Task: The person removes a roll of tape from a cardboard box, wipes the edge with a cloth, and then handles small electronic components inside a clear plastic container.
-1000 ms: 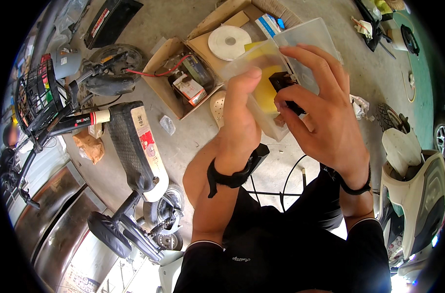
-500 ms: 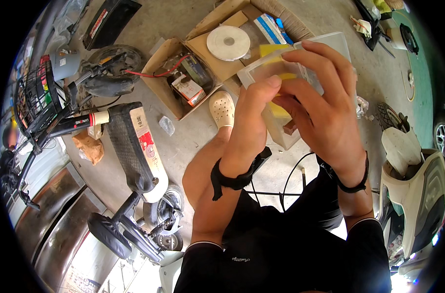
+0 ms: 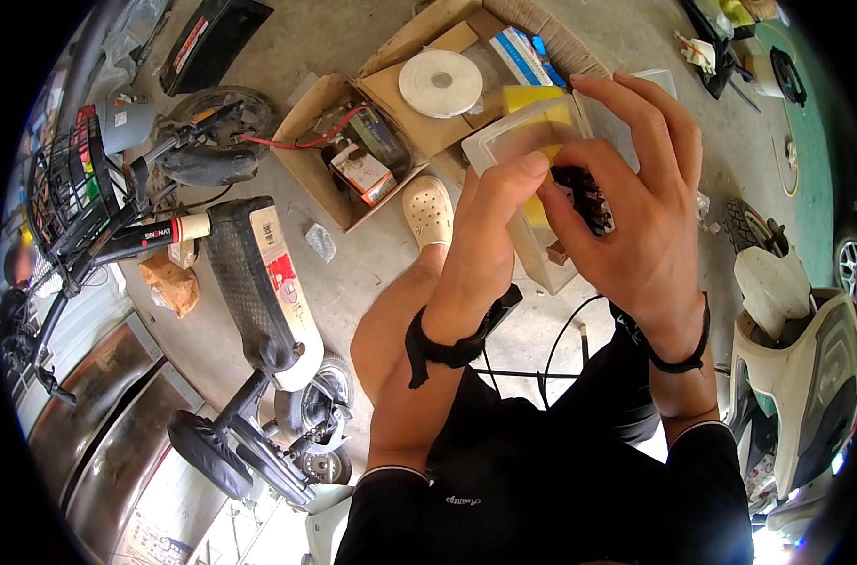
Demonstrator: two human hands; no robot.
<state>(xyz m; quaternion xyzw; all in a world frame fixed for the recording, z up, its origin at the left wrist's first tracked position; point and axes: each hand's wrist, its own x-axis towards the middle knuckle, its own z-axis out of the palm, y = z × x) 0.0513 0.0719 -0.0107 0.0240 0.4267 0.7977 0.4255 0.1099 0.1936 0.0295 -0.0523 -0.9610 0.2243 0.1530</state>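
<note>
My left hand [image 3: 478,259] grips a translucent plastic box [image 3: 497,138] from its left side, thumb over the rim. Yellow material [image 3: 532,102] shows inside. My right hand [image 3: 636,226] is curled over the box, with thumb and index finger around a black part [image 3: 588,196] that has small shiny pieces on it. The other right fingers are raised over the box's far side. My right fingers partly hide the black part and the box's contents.
Open cardboard boxes [image 3: 383,91] hold a white roll [image 3: 440,83], a blue-and-white pack [image 3: 522,52] and parts. Scooters [image 3: 259,278] lie at the left. A white vehicle body [image 3: 795,377] is at right. My foot in a cream clog [image 3: 428,212] is below the boxes.
Both hands and the plastic box have shifted right and slightly down since a second ago. My right fingers have moved around the black part, which shows again after being mostly hidden.
</note>
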